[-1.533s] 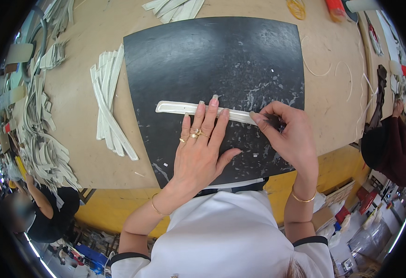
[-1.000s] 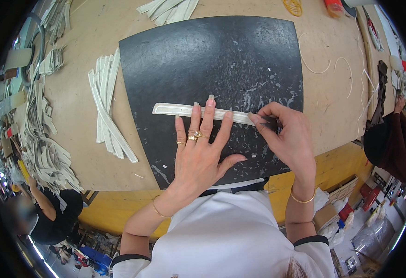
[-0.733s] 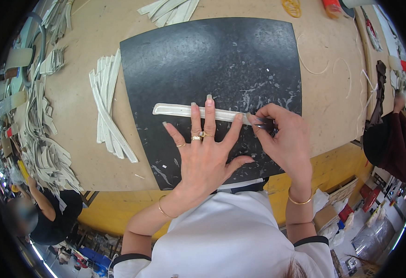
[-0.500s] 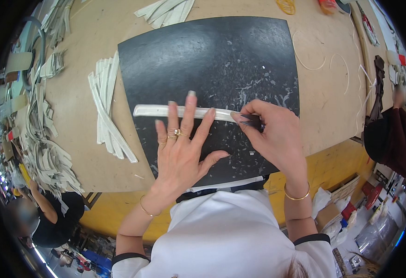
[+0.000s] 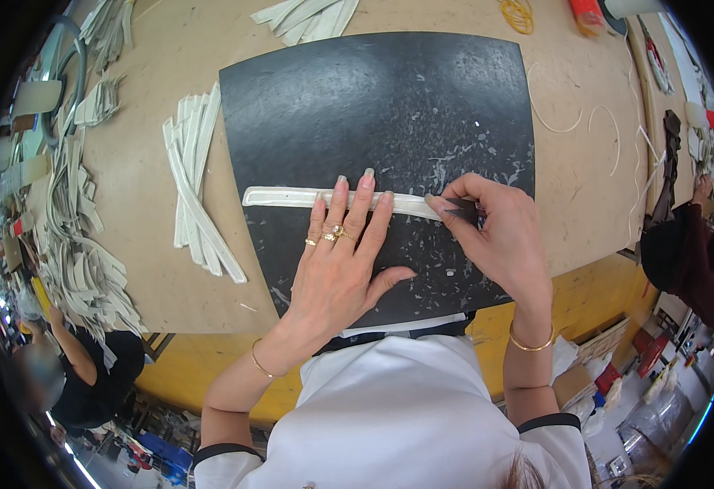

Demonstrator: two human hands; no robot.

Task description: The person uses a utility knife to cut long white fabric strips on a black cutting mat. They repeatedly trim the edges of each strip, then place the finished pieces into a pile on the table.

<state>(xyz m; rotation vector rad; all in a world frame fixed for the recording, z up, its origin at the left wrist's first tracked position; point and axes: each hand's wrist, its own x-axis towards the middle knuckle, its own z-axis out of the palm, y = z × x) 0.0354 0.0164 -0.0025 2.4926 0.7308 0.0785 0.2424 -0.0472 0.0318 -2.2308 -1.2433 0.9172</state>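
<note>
Scuffed black mat [image 5: 389, 98], flat pale strip [image 5: 283, 196]

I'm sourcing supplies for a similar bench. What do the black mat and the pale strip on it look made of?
Black mat: probably rubber or plastic cutting board, matte, with pale nicks and scuffs. Pale strip: flat and off-white, possibly leather or foam; the view can't settle which.

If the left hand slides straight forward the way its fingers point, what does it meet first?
Nothing new at first: the left hand already has its fingertips on the pale strip. Past the strip, only bare black mat seems to lie ahead.
</note>
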